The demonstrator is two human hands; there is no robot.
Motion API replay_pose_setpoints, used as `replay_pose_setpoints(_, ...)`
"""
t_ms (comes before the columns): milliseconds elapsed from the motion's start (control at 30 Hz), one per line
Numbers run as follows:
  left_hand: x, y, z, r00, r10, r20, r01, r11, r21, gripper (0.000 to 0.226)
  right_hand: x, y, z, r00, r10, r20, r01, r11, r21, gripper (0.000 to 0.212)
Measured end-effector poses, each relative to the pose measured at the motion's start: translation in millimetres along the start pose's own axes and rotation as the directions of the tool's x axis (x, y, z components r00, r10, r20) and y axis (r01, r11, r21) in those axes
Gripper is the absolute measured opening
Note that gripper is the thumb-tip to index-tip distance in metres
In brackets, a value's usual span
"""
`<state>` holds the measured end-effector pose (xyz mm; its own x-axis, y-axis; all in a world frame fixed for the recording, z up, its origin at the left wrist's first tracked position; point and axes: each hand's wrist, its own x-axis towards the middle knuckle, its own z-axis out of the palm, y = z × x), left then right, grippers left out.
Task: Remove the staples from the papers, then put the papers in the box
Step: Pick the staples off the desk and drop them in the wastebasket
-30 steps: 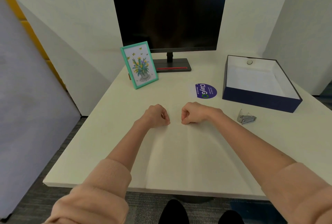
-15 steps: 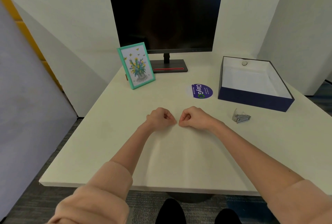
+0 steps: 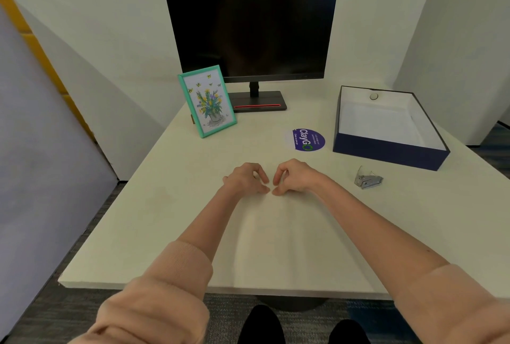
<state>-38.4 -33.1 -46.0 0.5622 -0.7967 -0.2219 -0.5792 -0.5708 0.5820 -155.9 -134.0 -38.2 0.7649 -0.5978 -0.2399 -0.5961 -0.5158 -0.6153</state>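
White papers (image 3: pixel 292 236) lie flat on the cream table, hard to tell from its surface, reaching from my hands to the near edge. My left hand (image 3: pixel 245 178) and my right hand (image 3: pixel 294 176) rest side by side at the papers' far edge. Each has thumb and forefinger pinched together on that edge, and the two pinches almost touch. No staple can be made out. A small metal staple remover (image 3: pixel 368 179) lies to the right of my right hand, untouched. The open dark blue box (image 3: pixel 386 151) with a white lining stands beyond it at the right.
A dark monitor (image 3: pixel 251 26) stands at the back of the table. A green picture frame (image 3: pixel 207 100) leans left of its base. A round purple sticker (image 3: pixel 307 139) lies between the hands and the box. The table's left edge drops to carpet.
Both hands were tight fists a little apart. They have come closer together and the fingers have loosened into fingertip pinches. The camera has shifted slightly.
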Motion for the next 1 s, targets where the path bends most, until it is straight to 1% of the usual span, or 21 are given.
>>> replay_pose_setpoints(67,-0.2,-2.1,1.4,1.0,0.014,-0.006,-0.014,1.0,0.007,0.015,0.7,-0.2,0.1,1.0,0.008,0.002,-0.008,1.0,-0.002,0.024)
replay_pose_setpoints(133,-0.8,-3.0,2.2,1.0,0.029,-0.013,-0.029,1.0,0.005,0.013,1.8,0.6,0.6,1.0,0.002,0.002,-0.002,1.0,-0.008,0.02)
replay_pose_setpoints(333,-1.6,-2.7,2.1,0.997,0.073,-0.036,-0.072,0.997,0.036,0.012,3.9,2.6,2.3,1.0,-0.007,0.008,0.007,1.0,-0.013,0.014)
replay_pose_setpoints(433,-2.0,-1.9,3.3,0.995,0.088,-0.038,-0.085,0.994,0.076,0.006,6.3,1.1,1.4,0.998,0.011,0.061,-0.007,0.997,-0.071,0.018)
replay_pose_setpoints(600,-4.1,-1.9,5.8,0.995,0.094,-0.017,-0.091,0.988,0.124,0.003,8.4,-2.4,-1.6,0.986,0.03,0.164,-0.006,0.99,-0.141,0.022)
replay_pose_setpoints(667,-4.9,-4.1,6.5,0.996,0.092,-0.019,-0.09,0.991,0.1,0.002,6.8,-1.5,-3.0,0.984,0.02,0.175,-0.004,0.996,-0.088,0.018)
replay_pose_setpoints(767,-3.9,-9.9,5.3,0.998,0.06,-0.033,-0.061,0.998,-0.023,0.004,2.8,4.4,-7.7,0.991,0.007,0.131,-0.016,0.997,0.07,0.004)
replay_pose_setpoints(833,-3.4,-13.3,3.7,0.997,0.063,-0.041,-0.069,0.984,-0.166,0.01,-1.1,9.8,-11.5,0.996,0.031,0.085,-0.048,0.977,0.209,0.007)
replay_pose_setpoints(867,-3.2,-13.9,3.0,0.997,0.064,-0.051,-0.074,0.97,-0.233,0.01,-3.5,12.4,-13.7,0.996,0.046,0.072,-0.065,0.956,0.287,0.009)
replay_pose_setpoints(933,-5.8,-10.0,2.1,0.995,0.072,-0.073,-0.092,0.94,-0.329,0.007,-10.3,18.0,-18.6,0.997,0.066,0.045,-0.079,0.904,0.42,0.012)
replay_pose_setpoints(1000,-9.0,-2.7,1.5,0.99,0.078,-0.121,-0.12,0.909,-0.4,0.013,-19.4,21.4,-25.9,0.997,0.077,0.017,-0.076,0.86,0.504,0.011)
